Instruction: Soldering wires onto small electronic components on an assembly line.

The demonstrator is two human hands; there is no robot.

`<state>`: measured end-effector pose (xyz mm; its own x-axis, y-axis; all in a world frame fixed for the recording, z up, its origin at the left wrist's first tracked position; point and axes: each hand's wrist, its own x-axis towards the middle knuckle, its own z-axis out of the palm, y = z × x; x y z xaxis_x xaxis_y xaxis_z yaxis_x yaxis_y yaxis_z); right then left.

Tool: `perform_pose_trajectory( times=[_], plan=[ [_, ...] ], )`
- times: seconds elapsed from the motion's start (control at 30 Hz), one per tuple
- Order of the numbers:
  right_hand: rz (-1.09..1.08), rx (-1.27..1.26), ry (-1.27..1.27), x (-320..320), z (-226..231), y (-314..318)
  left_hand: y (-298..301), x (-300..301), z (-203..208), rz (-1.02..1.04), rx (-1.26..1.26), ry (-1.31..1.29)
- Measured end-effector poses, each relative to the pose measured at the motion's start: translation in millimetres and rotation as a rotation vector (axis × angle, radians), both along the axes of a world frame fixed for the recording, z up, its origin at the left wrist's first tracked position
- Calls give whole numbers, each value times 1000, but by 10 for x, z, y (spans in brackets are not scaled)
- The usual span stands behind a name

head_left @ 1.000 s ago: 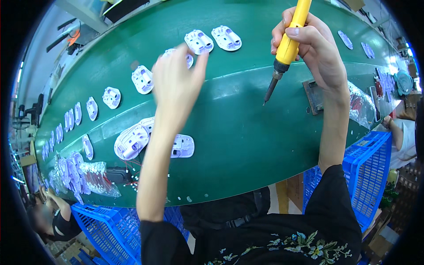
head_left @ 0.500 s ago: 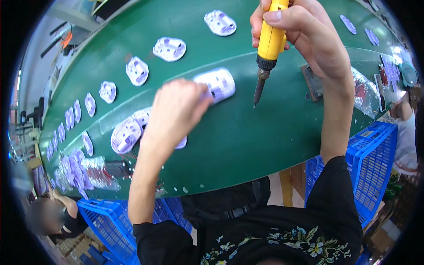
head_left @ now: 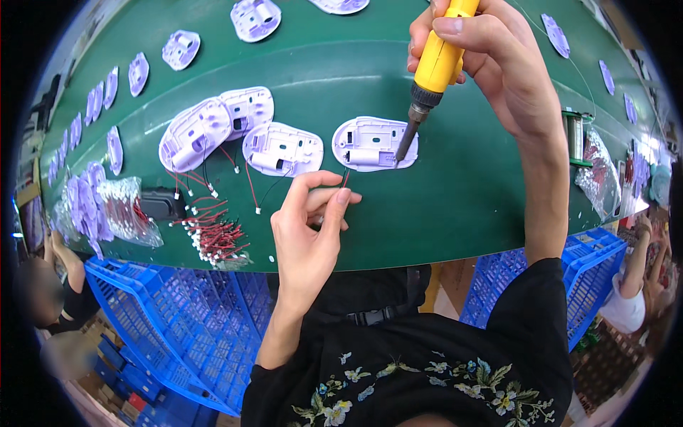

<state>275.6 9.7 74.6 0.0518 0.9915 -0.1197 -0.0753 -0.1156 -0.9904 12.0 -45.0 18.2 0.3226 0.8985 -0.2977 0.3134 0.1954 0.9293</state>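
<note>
A pale lavender plastic mouse-like shell (head_left: 366, 133) lies in front of me on the green table, its moulded inside facing up. My right hand (head_left: 491, 64) is wrapped round a yellow soldering iron (head_left: 445, 53). The iron's dark tip slants down over the shell's right end; whether it touches cannot be told. Just below the shell's near edge, my left hand (head_left: 309, 224) pinches thin red and black wires (head_left: 346, 178) between thumb and forefinger. To the left, another shell (head_left: 283, 149) and two overlapping shells (head_left: 196, 135) have wires with white plugs trailing out.
A heap of red wires (head_left: 217, 231) sits near the table's front edge, beside a black box (head_left: 162, 203) and a bag of wires (head_left: 128, 206). More shells line the far side. A solder spool (head_left: 578, 139) stands right. Blue crates (head_left: 178, 320) flank me; other people sit at both sides.
My left hand has come down from over the shell to its near edge. The iron's tip has gone from beside the shell to over its right end. The whole view has shifted.
</note>
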Motion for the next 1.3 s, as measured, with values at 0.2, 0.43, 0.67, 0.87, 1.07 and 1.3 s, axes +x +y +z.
perform_pose_trajectory(
  times=[0.2, 0.43, 0.67, 0.87, 1.07, 1.3],
  plan=[
    [-96, -6, 139, -200, -267, 66, 36, 69, -205, 175, 33, -42],
    [-139, -6, 157, -317, -425, 116, 13, 146, -323, 253, 138, -76],
    [-129, -9, 199, -339, -561, 128, -3, 130, -402, 249, 284, -7],
    [-6, 80, 20, -265, -579, 114, -5, 129, -404, 242, 338, 27],
    [-5, 70, 6, -282, -572, 116, -11, 131, -396, 236, 333, 34],
    [5, 75, -5, -290, -569, 113, -3, 132, -384, 228, 325, 40]
  ],
)
